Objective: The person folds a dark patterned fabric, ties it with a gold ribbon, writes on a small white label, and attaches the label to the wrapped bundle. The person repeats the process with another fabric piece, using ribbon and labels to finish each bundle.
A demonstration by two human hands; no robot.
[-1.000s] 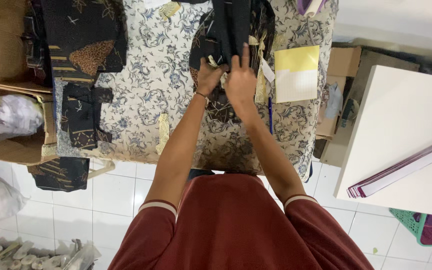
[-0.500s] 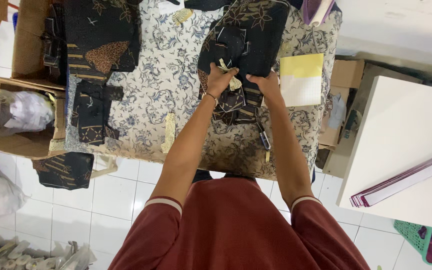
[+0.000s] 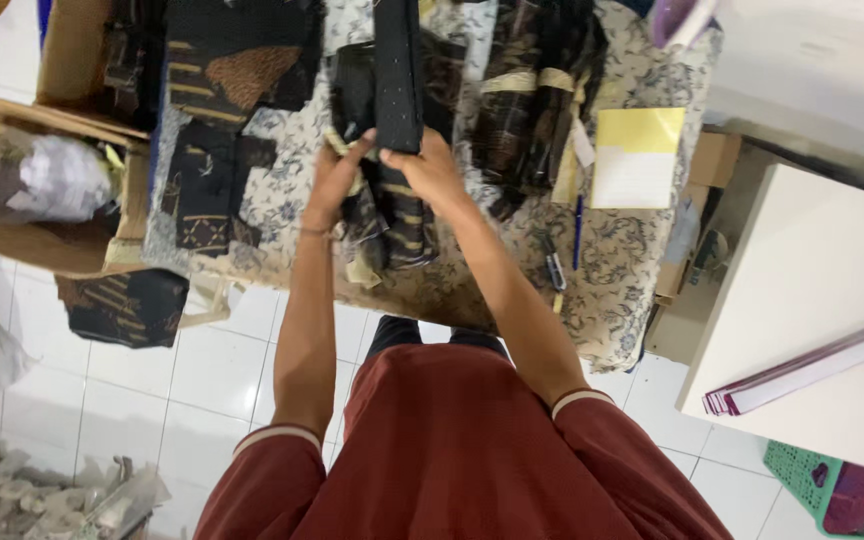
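Both arms reach straight out from the red shirt over the worktop (image 3: 642, 270), elbows nearly locked, and the hands meet side by side above its middle. The left hand (image 3: 332, 185) is curled shut around the lower edge of a dark folded cloth strip (image 3: 397, 75) that runs away from the person, and the right hand (image 3: 432, 170) pinches the same strip from the other side, fingers closed on it. Under the hands lies a pile of dark patterned cloth (image 3: 392, 225) on the flowered cover, with a yellow notepad (image 3: 637, 155) well off to the right.
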